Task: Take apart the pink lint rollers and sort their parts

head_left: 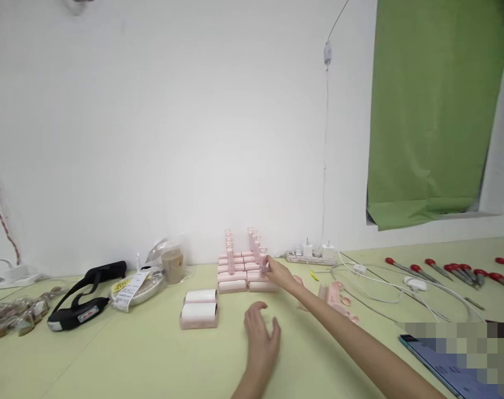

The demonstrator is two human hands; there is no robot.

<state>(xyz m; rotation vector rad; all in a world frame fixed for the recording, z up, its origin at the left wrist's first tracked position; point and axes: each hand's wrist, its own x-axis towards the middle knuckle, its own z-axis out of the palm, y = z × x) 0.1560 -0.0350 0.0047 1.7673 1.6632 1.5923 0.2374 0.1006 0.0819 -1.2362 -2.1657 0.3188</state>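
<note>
Right arm was extended forward from the lower right, elbow out of view, forearm slanting left across the green table (pixel 131 360). The right hand (pixel 279 274) was held palm down, fingers closed about the front upright pink handle (pixel 263 252), which stood over the right column of a two-column block of pink-cased rolls (pixel 232 286) near the wall. More looped handles were seen upright behind it and along the left column.

Left hand (pixel 260 339) was raised nearer the wearer, open and unloaded, fingers curled, thumb spread apart. A white roll pair (pixel 199 317) in pink casings was set to its left, apart from the block. Loose pink parts (pixel 334 296) were seen right of the block, partly covered by the right forearm.

Containers: a tan cup (pixel 172 265) was enclosed in a clear plastic bag (pixel 187 272); its contents could not be made out. A round bowl (pixel 151 289) was placed beside it, partly covered by a printed label (pixel 131 289).
</note>
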